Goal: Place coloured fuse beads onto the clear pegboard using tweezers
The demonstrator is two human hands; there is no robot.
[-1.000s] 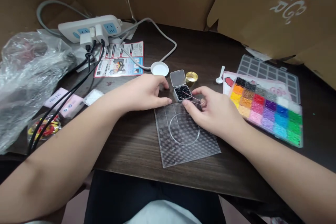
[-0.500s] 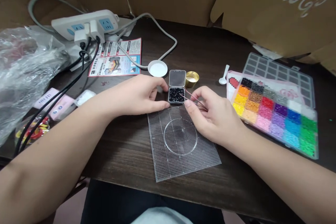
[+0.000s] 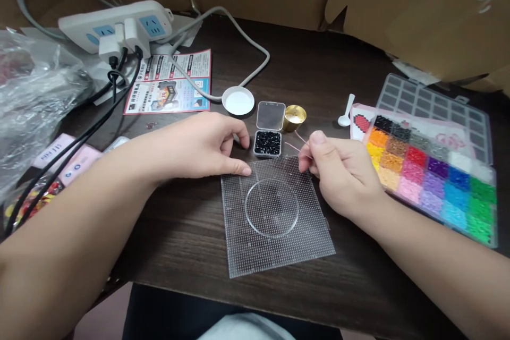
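A small clear box (image 3: 268, 143) of black beads stands with its lid up behind a clear pegboard (image 3: 274, 249) marked with a circle. Left of the box, my left hand (image 3: 213, 146) has thumb and fingers apart, with nothing between them; the thumb tip is by the pegboard's back left corner. Pinched in my right hand (image 3: 342, 170) are thin pinkish tweezers (image 3: 302, 141), over the pegboard's back right edge. Their tips are apart, and I cannot make out a bead between them. A gold cup (image 3: 294, 118) stands beside the box lid.
At the right are a tray of coloured beads (image 3: 434, 170) and a white spoon (image 3: 346, 111). A white round pad (image 3: 238, 101) lies behind the box. A power strip (image 3: 115, 24), black cables, a leaflet (image 3: 167, 90) and plastic bags (image 3: 35, 90) occupy the left.
My right hand has drawn back to the right with the tweezers, whose tips have left the black beads. My left hand has come away from the bead box. The view has shifted slightly.
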